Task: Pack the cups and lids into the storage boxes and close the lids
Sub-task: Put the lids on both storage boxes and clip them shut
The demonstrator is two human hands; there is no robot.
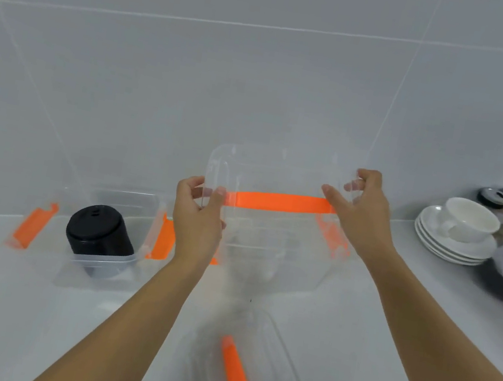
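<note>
Two bare forearms show, with no sleeve on either up to the frame's lower edge. The left hand [198, 215] and the right hand [359, 211] wear no gloves, rings, watch or bracelet. Fingernails are short and unpainted.

1. Clear storage boxes: 2, left [111, 234] and centre [271, 246].
2. Loose clear lids: 2, held [274, 181] and near [251, 371].
3. Black cup [98, 235]: 1.
4. White cup [469, 220]: 1.
5. Saucers [452, 245]: 3, stacked.
6. Hands: 2, left [198, 215], right [362, 211].
</note>
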